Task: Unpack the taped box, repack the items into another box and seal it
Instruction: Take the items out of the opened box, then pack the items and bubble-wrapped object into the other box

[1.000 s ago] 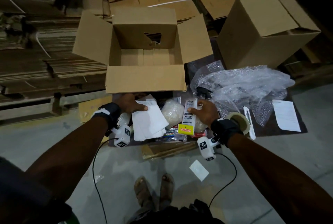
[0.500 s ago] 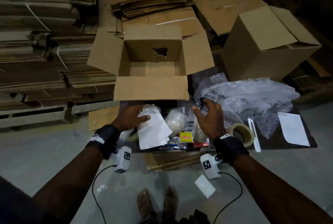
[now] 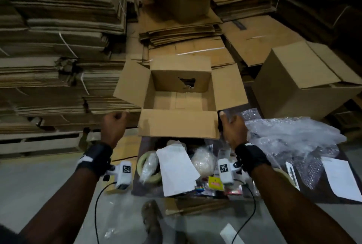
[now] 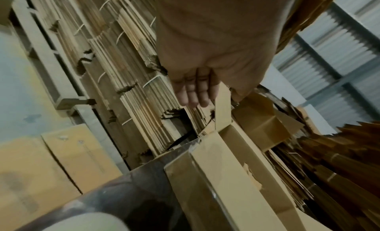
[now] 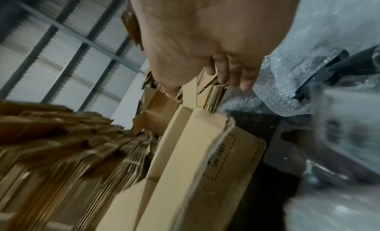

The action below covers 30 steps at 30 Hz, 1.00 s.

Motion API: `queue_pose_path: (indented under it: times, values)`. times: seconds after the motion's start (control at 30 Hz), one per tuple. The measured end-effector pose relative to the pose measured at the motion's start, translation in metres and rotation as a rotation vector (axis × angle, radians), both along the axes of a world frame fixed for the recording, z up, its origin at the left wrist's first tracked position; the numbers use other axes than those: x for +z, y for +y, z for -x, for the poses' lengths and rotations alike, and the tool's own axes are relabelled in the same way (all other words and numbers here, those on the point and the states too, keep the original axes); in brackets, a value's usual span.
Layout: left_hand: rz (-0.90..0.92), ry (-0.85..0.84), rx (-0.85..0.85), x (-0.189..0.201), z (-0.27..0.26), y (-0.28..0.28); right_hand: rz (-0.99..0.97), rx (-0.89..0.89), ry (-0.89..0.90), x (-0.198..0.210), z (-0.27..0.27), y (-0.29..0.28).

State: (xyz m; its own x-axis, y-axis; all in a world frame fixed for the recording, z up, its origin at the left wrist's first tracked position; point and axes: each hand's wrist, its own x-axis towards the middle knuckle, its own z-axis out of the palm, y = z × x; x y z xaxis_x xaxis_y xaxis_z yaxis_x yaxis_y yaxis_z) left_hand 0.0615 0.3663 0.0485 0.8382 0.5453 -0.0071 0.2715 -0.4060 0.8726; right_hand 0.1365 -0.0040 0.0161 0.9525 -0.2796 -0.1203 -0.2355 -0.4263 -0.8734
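An open cardboard box stands in the middle with all its flaps spread and a torn hole in its far wall. My left hand is at the lower corner of its left flap, fingers loosely curled and holding nothing. My right hand is at the lower corner of the right flap, thumb up, also empty. Whether either hand touches its flap is unclear. Below the box, on a dark mat, lie a white paper packet, a bag of white filling, a tape roll and a yellow-tagged packet.
A second cardboard box stands at the right, with bubble wrap in front of it. A white sheet, a toothed cutter and another tape roll lie at the right. Stacks of flat cardboard fill the left and back.
Both hands let go of the white paper packet and the yellow-tagged packet and rose to the side flaps of the open box. The head view tilted upward.
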Motion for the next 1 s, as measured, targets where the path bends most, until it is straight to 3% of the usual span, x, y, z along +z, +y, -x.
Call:
queue_pose_path:
  times: [0.17,0.27,0.37,0.53,0.77,0.9,1.0]
  values:
    - [0.525,0.147,-0.109,-0.024,-0.075,0.023,-0.233,-0.095,0.146,-0.016,-0.054,0.012]
    - [0.702,0.097,-0.006,-0.038,-0.11,0.035,-0.292,-0.193,0.165,-0.015,-0.065,0.023]
    - [0.737,0.044,0.074,-0.039,-0.13,0.035,-0.356,-0.223,0.149,-0.012,-0.074,0.03]
    - [0.779,-0.022,0.057,-0.021,-0.169,0.052,-0.408,-0.187,0.12,0.019,-0.108,0.043]
    - [0.865,-0.224,0.041,0.051,-0.279,0.07,-0.329,-0.118,-0.028,0.092,-0.251,0.072]
    - [0.898,-0.029,-0.114,0.051,-0.346,0.08,-0.213,-0.069,0.012,0.108,-0.337,0.082]
    - [0.753,0.051,-0.127,0.039,-0.352,0.067,-0.112,-0.081,0.05,0.081,-0.355,0.076]
